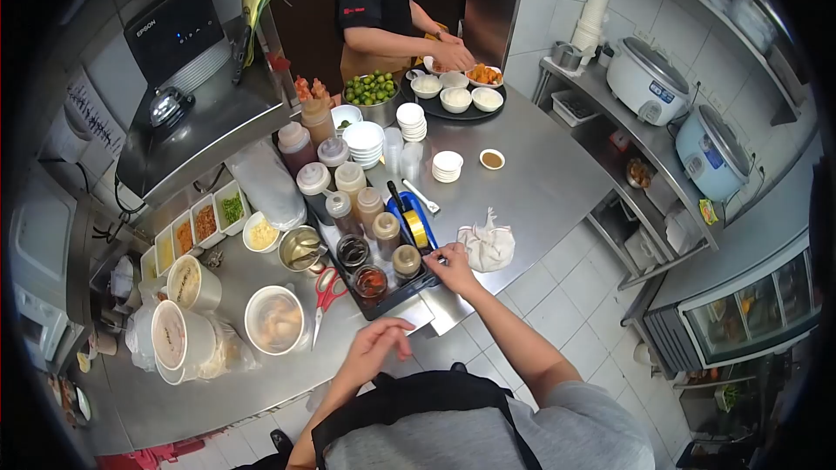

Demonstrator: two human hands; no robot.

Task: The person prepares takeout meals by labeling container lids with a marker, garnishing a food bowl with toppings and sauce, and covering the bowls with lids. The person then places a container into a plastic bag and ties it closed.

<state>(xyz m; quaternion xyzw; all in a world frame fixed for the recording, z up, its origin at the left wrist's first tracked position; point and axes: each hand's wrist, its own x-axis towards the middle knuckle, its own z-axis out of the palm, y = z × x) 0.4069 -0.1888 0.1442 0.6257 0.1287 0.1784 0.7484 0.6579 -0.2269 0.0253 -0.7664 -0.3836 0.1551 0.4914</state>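
My right hand (453, 268) is at the near end of a blue tape dispenser (406, 205) that carries a roll of yellow tape (416, 230). Its thumb and fingertips are pinched together; what is between them is too small to make out. Lower and to the left, my left hand (376, 352) hovers by the counter's front edge, fingers curled but apart. Just beyond its fingertips shows a white slip (419, 316); whether they touch, I cannot tell. Between the hands and the bottles stands a black caddy (386, 303) with squeeze bottles (386, 233) and a jar of red sauce (370, 281).
Red-handled scissors (327, 289) and a tub (274, 320) lie left; a knotted white bag (488, 242) lies right. Across the counter, a co-worker (383, 26) reaches over a black tray (461, 109) of bowls. Stacked white bowls (364, 143) and limes (370, 87) stand nearby.
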